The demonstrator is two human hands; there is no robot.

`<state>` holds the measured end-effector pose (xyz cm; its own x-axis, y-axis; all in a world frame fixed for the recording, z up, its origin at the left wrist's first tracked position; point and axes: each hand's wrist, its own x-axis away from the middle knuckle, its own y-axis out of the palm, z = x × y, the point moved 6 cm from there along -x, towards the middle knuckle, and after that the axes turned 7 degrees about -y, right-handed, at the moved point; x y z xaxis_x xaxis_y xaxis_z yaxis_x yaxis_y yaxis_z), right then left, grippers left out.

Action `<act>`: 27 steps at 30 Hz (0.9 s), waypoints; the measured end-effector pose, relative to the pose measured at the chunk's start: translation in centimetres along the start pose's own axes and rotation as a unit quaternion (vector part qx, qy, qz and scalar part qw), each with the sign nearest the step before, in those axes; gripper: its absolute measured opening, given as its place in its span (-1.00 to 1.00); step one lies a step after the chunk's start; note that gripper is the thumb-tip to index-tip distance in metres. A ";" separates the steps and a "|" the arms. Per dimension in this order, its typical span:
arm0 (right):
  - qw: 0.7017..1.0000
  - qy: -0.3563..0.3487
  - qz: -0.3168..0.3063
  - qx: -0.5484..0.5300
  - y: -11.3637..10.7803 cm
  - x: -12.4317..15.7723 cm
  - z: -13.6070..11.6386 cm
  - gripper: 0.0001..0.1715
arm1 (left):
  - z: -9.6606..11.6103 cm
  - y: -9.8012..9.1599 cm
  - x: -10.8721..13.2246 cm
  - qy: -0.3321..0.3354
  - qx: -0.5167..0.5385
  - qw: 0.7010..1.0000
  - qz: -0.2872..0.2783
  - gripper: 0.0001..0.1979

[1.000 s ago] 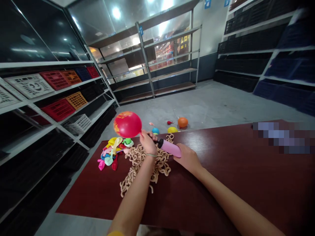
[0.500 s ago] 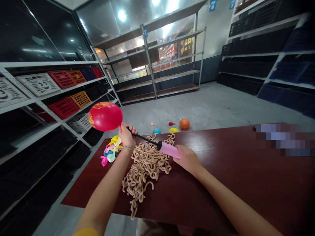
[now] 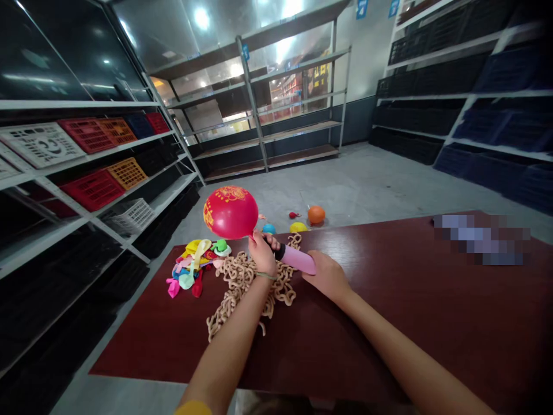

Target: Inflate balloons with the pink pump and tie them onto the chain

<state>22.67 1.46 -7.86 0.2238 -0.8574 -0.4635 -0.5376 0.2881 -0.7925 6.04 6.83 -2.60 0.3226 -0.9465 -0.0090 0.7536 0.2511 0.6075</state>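
A round red balloon with yellow print sits inflated on the nozzle end of a hand pump. My left hand is closed around the balloon's neck and the pump's front end; the nozzle itself is hidden by the fingers. The pink body of the balloon pump runs to the right, its rear end wrapped by my right hand. Below the pump and left wrist lies a heap of beige curly strands. Left of the heap are several limp balloons in mixed colours.
The dark red table carries a blurred, pixelated item at its right. On the floor beyond are an orange balloon, a yellow balloon and a blue balloon. Shelves with crates stand left.
My left hand and the balloon have moved right, toward my right hand. The black rod that showed between the hands has slid into the pink pump body. The balloon's size looks about the same.
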 end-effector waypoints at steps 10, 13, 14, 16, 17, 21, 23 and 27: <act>0.998 -0.060 -0.002 0.007 0.7 0.1 -1.0 -0.64 | 11.4 -3.9 -4.2 0.055 -0.019 0.998 0.030 -0.75; 0.999 -0.052 0.000 -0.008 0.7 0.0 -1.0 -0.64 | 13.5 -3.8 -4.7 0.083 -0.014 0.996 0.033 -0.75; 0.999 -0.044 0.000 -0.013 0.7 -0.1 -0.9 -0.64 | 13.5 -3.7 -4.7 0.090 -0.007 0.995 0.039 -0.75; 1.000 -0.023 0.000 -0.018 0.7 -0.2 -0.7 -0.64 | 12.0 -3.2 -4.2 0.091 0.011 0.994 0.052 -0.74; 1.000 -0.014 0.000 -0.015 0.7 -0.2 -0.5 -0.64 | 10.7 -2.8 -3.9 0.083 0.018 0.995 0.054 -0.74; 1.000 0.002 0.003 0.011 0.6 -0.1 0.0 -0.64 | 3.5 -0.9 -1.7 0.022 0.023 0.999 0.027 -0.72; 1.000 -0.003 0.004 0.026 0.5 0.1 0.1 -0.64 | 0.8 -0.6 -0.8 -0.002 0.020 0.999 0.026 -0.71; 0.998 -0.022 -0.005 0.053 0.4 0.3 -0.5 -0.65 | 0.0 -1.5 -0.7 -0.025 0.023 0.999 0.039 -0.72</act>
<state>22.11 1.06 -8.07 0.2658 -0.8417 -0.4700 -0.4472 0.3243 -0.8336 4.68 7.15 -3.50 0.3497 -0.9335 0.0797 0.6994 0.3167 0.6407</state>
